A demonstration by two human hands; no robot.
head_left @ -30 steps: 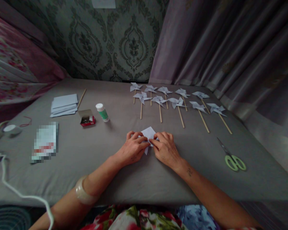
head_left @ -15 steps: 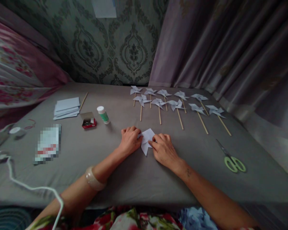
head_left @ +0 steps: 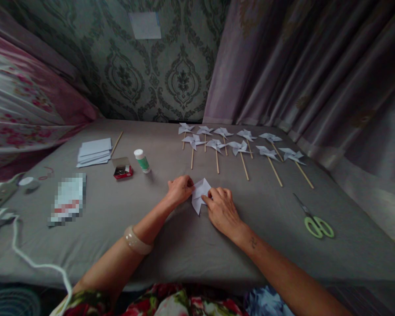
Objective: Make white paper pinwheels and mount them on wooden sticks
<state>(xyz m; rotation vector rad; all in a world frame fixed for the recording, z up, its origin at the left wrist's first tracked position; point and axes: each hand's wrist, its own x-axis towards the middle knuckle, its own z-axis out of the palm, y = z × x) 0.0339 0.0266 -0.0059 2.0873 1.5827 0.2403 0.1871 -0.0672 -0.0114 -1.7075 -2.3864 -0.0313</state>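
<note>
Reaching over the near edge of the gray cloth-covered table (head_left: 184, 259) with both forearms, well short of the far edge by the patterned wall (head_left: 181, 83). Leaving open cloth between the forearms, down to the near edge, and again to the right, as far as the green-handled scissors (head_left: 319, 227). Facing less room ahead, with paper pinwheels (head_left: 239, 148) on sticks in two rows toward the far edge, apart from the fingers. Having to the left a small upright bottle (head_left: 142, 162), just beside an open red box (head_left: 123, 172); farther over, a stack of white paper (head_left: 95, 151) next to a loose stick (head_left: 117, 144); nearer the left edge, a blurred-out packet (head_left: 67, 197) and a white cord (head_left: 36, 265) trailing past the near edge.

Working on folded paper (head_left: 199, 199), set down on the cloth directly between the hands, one point toward the near edge. Touching its left edge with the left hand (head_left: 181, 189), fingers curled close together; cannot tell whether pinching or only resting there. Holding its right side with the right hand (head_left: 223, 208), nearly closed, fingers bent, thumb on top.
</note>
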